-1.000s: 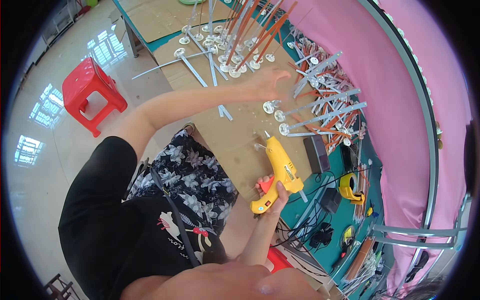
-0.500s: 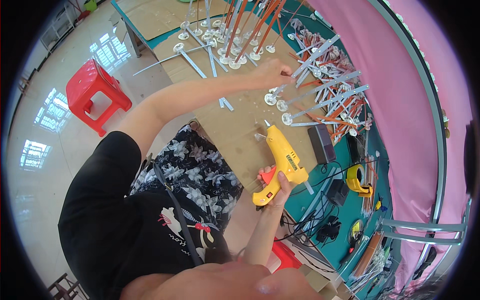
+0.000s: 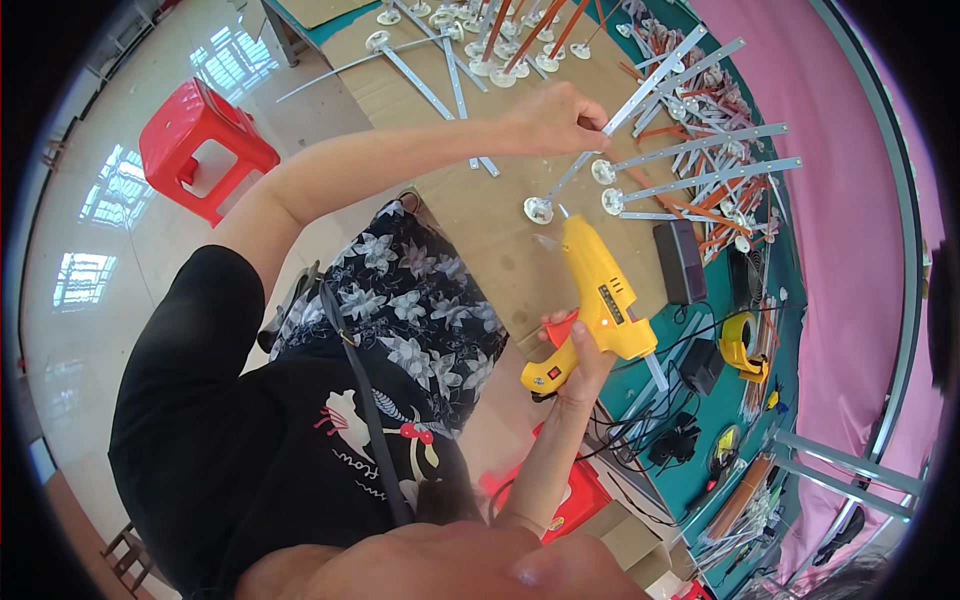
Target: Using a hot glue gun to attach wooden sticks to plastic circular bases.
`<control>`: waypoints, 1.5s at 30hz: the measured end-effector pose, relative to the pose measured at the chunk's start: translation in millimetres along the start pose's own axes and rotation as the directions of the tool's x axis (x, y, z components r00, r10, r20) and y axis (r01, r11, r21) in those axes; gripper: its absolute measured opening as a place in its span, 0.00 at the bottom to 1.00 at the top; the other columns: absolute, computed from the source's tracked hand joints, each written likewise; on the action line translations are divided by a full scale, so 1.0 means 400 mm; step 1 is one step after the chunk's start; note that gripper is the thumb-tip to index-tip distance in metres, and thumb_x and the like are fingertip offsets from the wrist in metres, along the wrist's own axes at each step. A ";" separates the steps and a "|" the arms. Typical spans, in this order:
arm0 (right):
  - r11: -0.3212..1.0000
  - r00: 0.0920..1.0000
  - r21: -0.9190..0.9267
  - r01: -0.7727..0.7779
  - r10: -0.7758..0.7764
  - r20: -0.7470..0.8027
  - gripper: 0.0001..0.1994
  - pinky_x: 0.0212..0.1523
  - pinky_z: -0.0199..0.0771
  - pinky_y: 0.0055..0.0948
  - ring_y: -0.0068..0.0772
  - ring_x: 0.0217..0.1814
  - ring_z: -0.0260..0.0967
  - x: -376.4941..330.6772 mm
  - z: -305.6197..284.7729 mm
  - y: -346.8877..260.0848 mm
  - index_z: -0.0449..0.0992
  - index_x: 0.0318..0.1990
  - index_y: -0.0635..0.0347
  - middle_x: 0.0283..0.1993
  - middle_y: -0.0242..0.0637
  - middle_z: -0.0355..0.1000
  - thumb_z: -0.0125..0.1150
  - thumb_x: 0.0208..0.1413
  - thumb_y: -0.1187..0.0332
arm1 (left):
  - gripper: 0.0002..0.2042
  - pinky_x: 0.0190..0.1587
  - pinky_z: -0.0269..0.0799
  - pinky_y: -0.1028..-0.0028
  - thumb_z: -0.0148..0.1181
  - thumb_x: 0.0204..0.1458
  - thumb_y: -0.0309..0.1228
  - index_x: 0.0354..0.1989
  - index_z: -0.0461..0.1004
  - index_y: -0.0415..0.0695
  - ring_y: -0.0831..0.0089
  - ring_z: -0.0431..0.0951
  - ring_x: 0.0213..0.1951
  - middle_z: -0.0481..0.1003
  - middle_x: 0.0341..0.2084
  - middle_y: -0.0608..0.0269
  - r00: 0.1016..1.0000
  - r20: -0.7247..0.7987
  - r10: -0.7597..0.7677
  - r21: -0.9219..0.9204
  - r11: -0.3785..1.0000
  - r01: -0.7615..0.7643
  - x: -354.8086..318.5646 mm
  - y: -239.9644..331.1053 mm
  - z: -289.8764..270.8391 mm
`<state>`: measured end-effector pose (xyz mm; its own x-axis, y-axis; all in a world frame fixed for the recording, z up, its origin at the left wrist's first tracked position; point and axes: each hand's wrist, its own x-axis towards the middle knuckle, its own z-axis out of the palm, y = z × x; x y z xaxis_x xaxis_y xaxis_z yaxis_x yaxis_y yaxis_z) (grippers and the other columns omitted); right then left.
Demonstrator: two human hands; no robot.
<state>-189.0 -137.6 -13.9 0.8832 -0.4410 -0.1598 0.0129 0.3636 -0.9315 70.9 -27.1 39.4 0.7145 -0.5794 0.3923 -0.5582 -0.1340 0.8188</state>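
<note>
Head view: the left hand (image 3: 553, 118) reaches out over the cardboard sheet (image 3: 470, 215) on the table, its fingers pinched together on a long pale perforated strip (image 3: 640, 92). That strip runs slantwise from a small white round base (image 3: 538, 209), which rests on the cardboard, up toward the far right side of the table. The right hand (image 3: 575, 352) is clamped around the handle of a yellow glue gun (image 3: 600, 295) with an orange trigger; its clear nozzle points at the round base and sits just beside it, and whether it touches cannot be told. Two more strips (image 3: 700, 165) with round bases lie close to the right of the held one, on the cardboard's right edge. Beyond the left hand, at the far edge, many more strips and orange rods (image 3: 520, 25) stand bunched together. On the green table top (image 3: 745, 410) right of the gun lie a dark box (image 3: 682, 262), a roll of yellow tape (image 3: 745, 345) and black cords. A red stool (image 3: 195, 140) stands on the floor, well apart to the left.
</note>
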 end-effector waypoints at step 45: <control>0.948 0.995 -0.310 -0.067 0.039 -0.095 0.12 0.24 0.72 0.26 0.34 0.25 0.71 0.006 0.059 -0.026 0.66 0.38 0.68 0.25 0.41 0.70 0.58 0.45 0.74 | 0.08 0.29 0.69 0.81 0.61 0.45 0.28 0.31 0.77 0.36 0.82 0.74 0.24 0.77 0.21 0.62 1.000 0.001 -0.005 -0.127 0.992 0.005 -0.035 -0.018 0.008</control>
<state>-176.2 -123.1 3.0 0.8343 -0.5025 -0.2268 -0.1925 0.1201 -0.9739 63.5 -20.5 26.8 0.7169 -0.5793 0.3878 -0.4964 -0.0336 0.8674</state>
